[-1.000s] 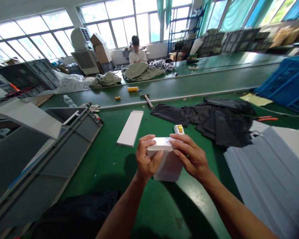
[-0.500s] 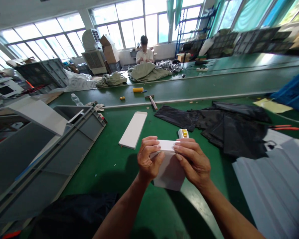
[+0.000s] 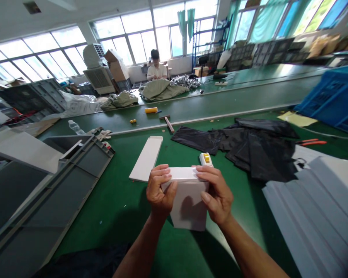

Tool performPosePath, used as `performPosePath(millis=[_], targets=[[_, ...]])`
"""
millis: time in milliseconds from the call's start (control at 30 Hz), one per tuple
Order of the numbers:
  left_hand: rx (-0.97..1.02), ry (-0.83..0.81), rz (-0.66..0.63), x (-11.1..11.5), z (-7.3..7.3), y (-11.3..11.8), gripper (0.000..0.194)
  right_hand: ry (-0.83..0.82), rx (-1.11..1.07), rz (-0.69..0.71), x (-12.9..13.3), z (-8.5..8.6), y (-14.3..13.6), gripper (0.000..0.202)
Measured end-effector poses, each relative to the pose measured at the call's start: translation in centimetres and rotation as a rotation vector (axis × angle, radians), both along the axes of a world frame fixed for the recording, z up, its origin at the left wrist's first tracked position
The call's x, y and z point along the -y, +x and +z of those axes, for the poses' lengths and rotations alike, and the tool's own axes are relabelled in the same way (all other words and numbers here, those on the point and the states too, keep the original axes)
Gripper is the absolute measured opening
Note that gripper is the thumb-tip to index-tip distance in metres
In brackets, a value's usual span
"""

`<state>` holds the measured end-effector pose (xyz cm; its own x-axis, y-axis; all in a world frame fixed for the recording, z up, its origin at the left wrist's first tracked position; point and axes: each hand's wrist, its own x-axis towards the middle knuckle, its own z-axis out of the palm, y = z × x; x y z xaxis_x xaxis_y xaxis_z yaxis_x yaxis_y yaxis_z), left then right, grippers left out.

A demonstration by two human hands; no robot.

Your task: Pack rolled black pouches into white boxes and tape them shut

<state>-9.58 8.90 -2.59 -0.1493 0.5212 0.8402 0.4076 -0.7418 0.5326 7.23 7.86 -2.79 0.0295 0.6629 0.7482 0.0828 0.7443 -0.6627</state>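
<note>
Left hand [image 3: 160, 193] and right hand [image 3: 220, 197] grip the box [image 3: 188, 217] at six o'clock; right thumb [image 3: 207, 199] sits lower now, perhaps regripping.

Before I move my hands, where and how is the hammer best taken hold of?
Probably by the hammer's pale handle, coming from the near left: the handle slants toward you, the dark head lies farther away, and black plastic lies close to the handle's right.

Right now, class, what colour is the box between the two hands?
The box is white, best seen in the head view.
</note>
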Motion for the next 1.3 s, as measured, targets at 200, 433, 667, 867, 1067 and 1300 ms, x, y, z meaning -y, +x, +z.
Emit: performPosePath(millis=[200, 433, 667, 867, 1067, 1300], targets=[[-0.135, 0.024, 0.062, -0.5, 0.2, 0.4, 0.024, 0.063, -0.001, -0.060, -1.3, 0.7, 0.0, 0.022], [-0.131, -0.021, 0.034, -1.6, 0.3, 0.6, 0.019, 0.071, 0.024, -0.136, -2.8, 0.7, -0.2, 0.021], [-0.116, -0.022, 0.009, -1.3, 1.0, 0.6, 0.017, 0.078, 0.040, -0.147, -2.6, 0.7, -0.1, 0.023], [-0.329, -0.016, -0.120, -0.6, 2.9, -1.5, 0.018, 0.142, 0.134, -0.048, -1.6, 0.9, -0.6, 0.035], [-0.377, -0.013, -0.054, 0.3, 2.5, -2.7, 0.022, 0.139, 0.161, 0.074, -2.0, 1.1, -2.0, 0.032], [-0.370, -0.018, 0.039, 1.7, 1.7, -2.8, 0.017, 0.081, 0.119, 0.204, -2.8, 1.8, -2.1, 0.020]])
